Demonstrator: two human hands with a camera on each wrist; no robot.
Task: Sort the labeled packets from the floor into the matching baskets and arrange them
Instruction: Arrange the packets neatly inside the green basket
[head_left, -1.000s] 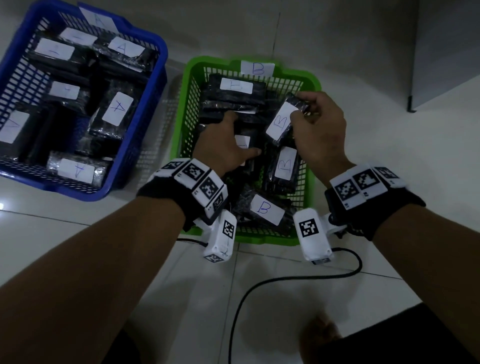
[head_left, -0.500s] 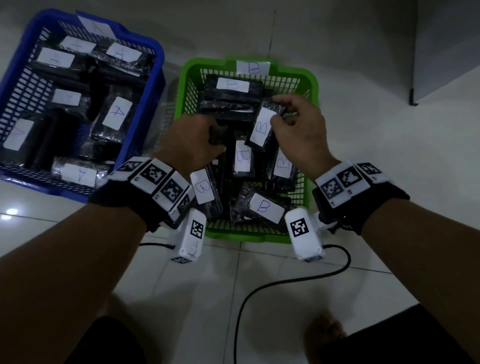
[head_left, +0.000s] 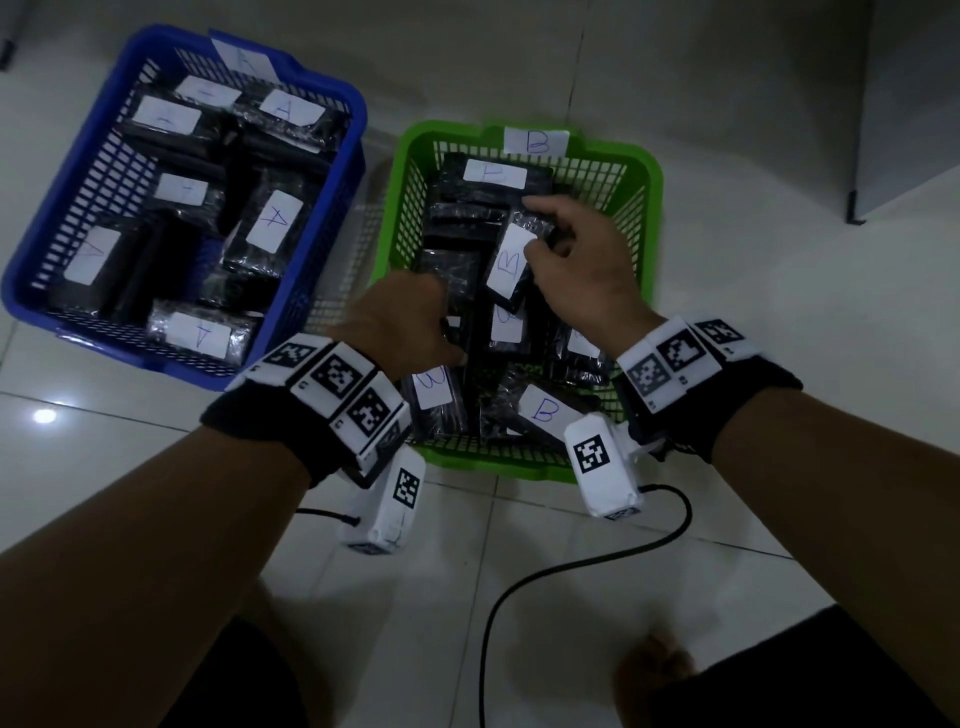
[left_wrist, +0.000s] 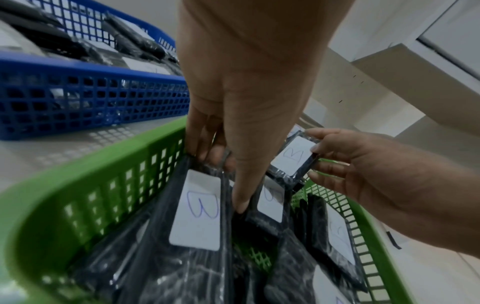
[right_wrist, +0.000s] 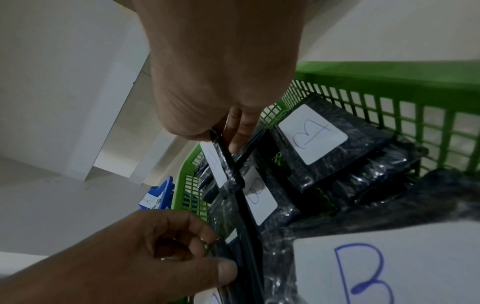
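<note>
From the head view, the right hand pinches a black packet labelled B above the green basket, while the left hand reaches among the packets inside; a blue basket sits beside it on the floor.

The left wrist view shows the left hand's fingers and thumb curled onto a standing packet.

The right wrist view shows the right hand gripping its packet edge-on.

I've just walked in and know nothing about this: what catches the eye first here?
Two hands work inside a green basket full of black packets labelled B: the right hand pinches one B packet, the left hand grips another. Left of it stands a blue basket of A packets.
</note>
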